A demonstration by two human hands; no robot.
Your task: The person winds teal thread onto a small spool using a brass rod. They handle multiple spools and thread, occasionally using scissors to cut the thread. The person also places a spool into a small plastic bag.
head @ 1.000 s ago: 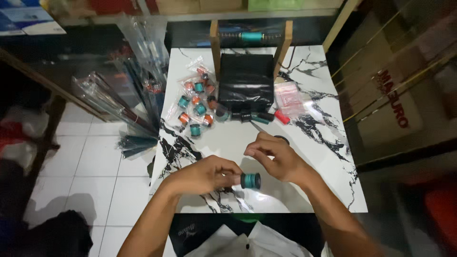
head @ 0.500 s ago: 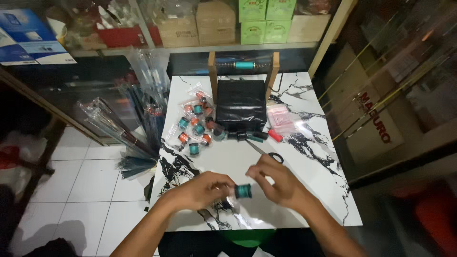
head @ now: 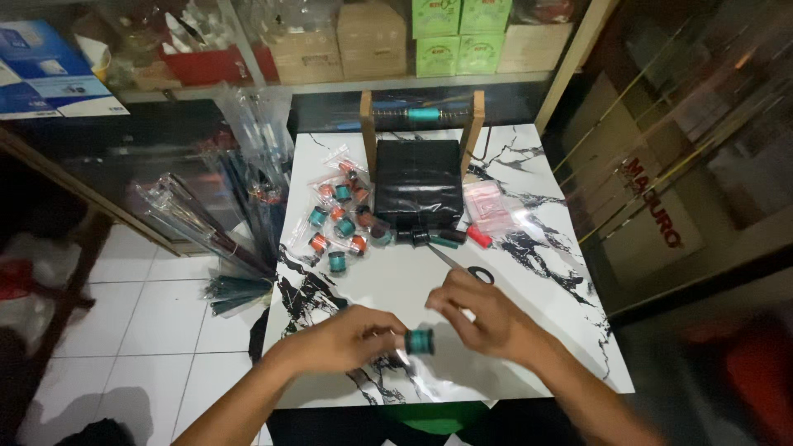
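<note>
1. The left hand (head: 351,339) is closed loosely around a small teal spool (head: 420,341), pinching it at its left end between the fingertips; the spool lies on its side just above the near part of the counter (head: 545,330)
2. The right hand (head: 487,318) hovers just right of the spool with its fingers curled and partly closed; whether they touch the spool or hold a thread cannot be told, as the hand is blurred
3. A clear plastic sleeve (head: 413,376) lies on the white, black-veined counter under the hands
4. Scissors (head: 467,266) with black handles lie just beyond the right hand, blades pointing away to the left
5. Farther back, a cluster of teal and orange spools in clear bags (head: 339,219) sits on the left part of the counter
6. A black bag (head: 417,182) rests in the middle at the back, with a few dark spools and a red spool (head: 479,237) at its near edge
7. A pink packet (head: 487,206) lies to the right of the black bag
8. Behind the bag stands a wooden frame (head: 421,116) carrying a teal spool on a rod
9. Long clear-wrapped bundles (head: 215,223) lean beside the counter on the left, over the white tiled floor (head: 149,330)
</note>
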